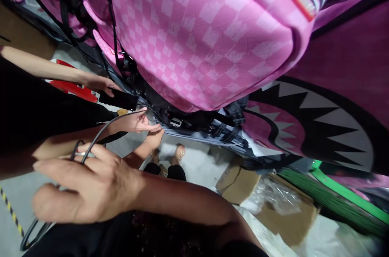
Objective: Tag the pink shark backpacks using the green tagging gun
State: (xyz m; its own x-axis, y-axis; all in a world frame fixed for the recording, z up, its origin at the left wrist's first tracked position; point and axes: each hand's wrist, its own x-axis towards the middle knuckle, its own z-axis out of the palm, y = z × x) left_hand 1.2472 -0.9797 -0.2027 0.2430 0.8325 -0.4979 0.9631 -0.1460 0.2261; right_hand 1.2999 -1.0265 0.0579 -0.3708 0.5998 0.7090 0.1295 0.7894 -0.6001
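My right hand (pixel 91 184) reaches across from the lower right, with a thin dark cable (pixel 103 127) looped between its curled fingers. The cable arcs up toward a co-worker's hand (pixel 136 121). Behind my right hand, my left hand (pixel 154 139) closes its fingers at the dark lower edge of a pink checkered backpack (pixel 206 38). It is beside the co-worker's fingertips, and what it pinches is too small to make out. The co-worker's other hand (pixel 105 86) holds a black phone (pixel 120 99) close to the bags.
More pink bags (pixel 91 2) hang on the left. A large shark-mouth print (pixel 319 123) is at right. Below lie an opened cardboard box (pixel 279 224) with clear plastic, and a green-edged rack (pixel 346 196). A yellow-black floor stripe (pixel 12 212) shows at lower left.
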